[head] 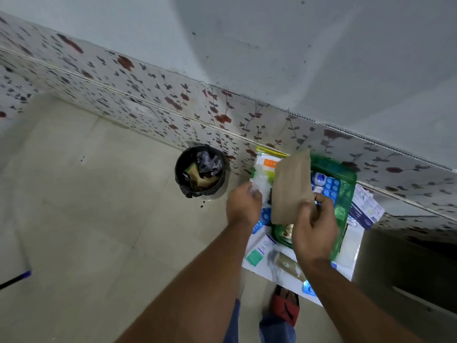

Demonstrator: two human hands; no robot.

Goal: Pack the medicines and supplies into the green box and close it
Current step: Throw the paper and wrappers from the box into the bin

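The green box (346,189) stands open on a small white table (348,246) against the wall, with blue blister strips (330,185) and other packs inside. My right hand (314,231) grips a brown paper bag (290,189) held upright over the box. My left hand (243,205) pinches a clear plastic packet (259,184) just left of the bag. Behind it leans a white pack with an orange label (267,164).
A black bin (200,172) lined with a bag and holding rubbish stands on the floor left of the table. On the table lie a white and teal carton (257,253), a beige packet (288,266), a leaflet (366,206) and blue strips. My foot in a red sandal (284,305) is below.
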